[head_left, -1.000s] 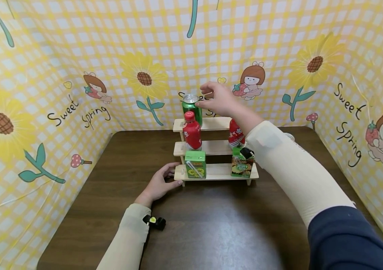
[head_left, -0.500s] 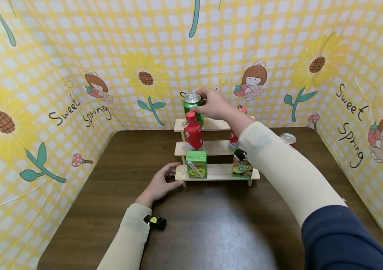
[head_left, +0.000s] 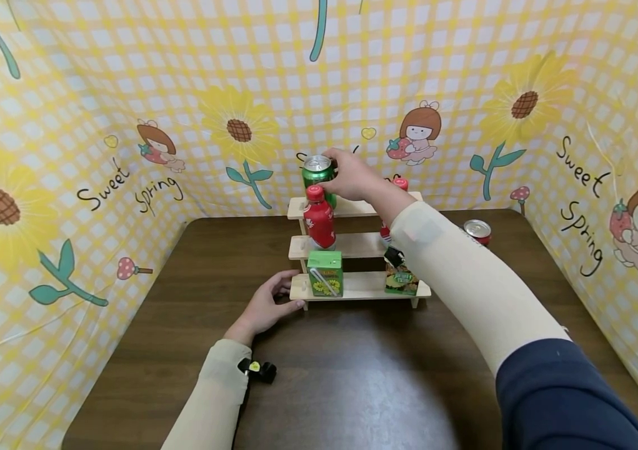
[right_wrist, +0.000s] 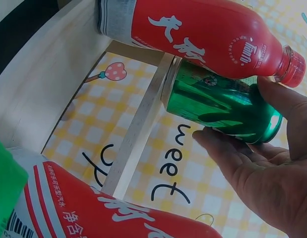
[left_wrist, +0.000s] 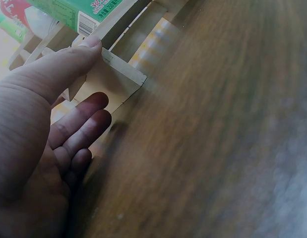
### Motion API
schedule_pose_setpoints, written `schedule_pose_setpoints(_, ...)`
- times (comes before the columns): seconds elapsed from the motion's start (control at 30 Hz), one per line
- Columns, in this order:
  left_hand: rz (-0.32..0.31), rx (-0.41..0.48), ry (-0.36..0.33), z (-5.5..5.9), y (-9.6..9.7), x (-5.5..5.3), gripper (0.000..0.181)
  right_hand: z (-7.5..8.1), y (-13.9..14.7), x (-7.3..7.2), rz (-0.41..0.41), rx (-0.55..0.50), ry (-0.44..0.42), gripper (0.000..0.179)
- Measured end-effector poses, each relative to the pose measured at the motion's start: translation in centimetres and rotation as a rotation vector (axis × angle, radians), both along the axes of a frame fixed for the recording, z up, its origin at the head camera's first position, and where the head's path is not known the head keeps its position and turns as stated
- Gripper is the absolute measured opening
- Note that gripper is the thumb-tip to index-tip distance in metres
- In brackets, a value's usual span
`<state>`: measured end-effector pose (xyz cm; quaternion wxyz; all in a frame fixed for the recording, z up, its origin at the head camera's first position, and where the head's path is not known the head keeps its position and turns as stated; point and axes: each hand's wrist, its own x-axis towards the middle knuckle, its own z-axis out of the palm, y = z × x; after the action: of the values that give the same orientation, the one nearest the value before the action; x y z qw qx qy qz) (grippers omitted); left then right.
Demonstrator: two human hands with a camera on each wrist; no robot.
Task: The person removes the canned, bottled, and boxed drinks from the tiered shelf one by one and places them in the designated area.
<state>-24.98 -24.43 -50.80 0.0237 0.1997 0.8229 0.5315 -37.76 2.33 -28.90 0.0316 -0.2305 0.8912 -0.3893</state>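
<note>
My right hand (head_left: pixel 353 177) grips a green drink can (right_wrist: pixel 217 101) on the top tier of a three-tier wooden shelf (head_left: pixel 362 284). Thumb and fingers lie on opposite sides of the can's upper part in the right wrist view. In front of it, on the middle tier, stands a red soda bottle (head_left: pixel 320 220). At the shelf's lower left end, my left hand (head_left: pixel 265 305) holds the bottom tier, thumb (left_wrist: pixel 91 47) on the front edge and fingers behind. A green drink carton (head_left: pixel 327 275) with a straw stands close by that hand.
To the right, my forearm partly hides a second red bottle (head_left: pixel 401 184) and another green carton (head_left: pixel 400 282). A red can (head_left: pixel 477 232) stands on the brown table (head_left: pixel 319 375) right of the shelf. Yellow checked cloth (head_left: pixel 296 75) hangs around the table.
From beside the can, my right hand has come left and down and taken hold of it. More of the red can behind the right sleeve shows. My left hand stays put.
</note>
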Motion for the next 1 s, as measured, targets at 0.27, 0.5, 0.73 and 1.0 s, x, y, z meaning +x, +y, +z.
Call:
schedule_pose_setpoints(0.27, -0.007, 0.002, 0.007, -0.1, -0.1, 0.0, 0.069, -0.2, -0.1, 0.1, -0.011, -0.015, 0.011, 0.059)
schedule_pose_setpoints(0.5, -0.004, 0.004, 0.006, -0.1, 0.0, -0.1, 0.069, -0.2, 0.3, 0.1, -0.042, -0.036, 0.022, 0.061)
schedule_pose_setpoints(0.73, 0.001, 0.004, 0.005, -0.2, 0.0, -0.1, 0.069, 0.8, 0.8, 0.7, -0.047, -0.067, 0.070, 0.064)
schedule_pose_setpoints(1.0, -0.005, 0.011, 0.002, -0.2, 0.0, 0.0, 0.069, 2.7, 2.4, 1.2, -0.094, -0.147, 0.103, 0.068)
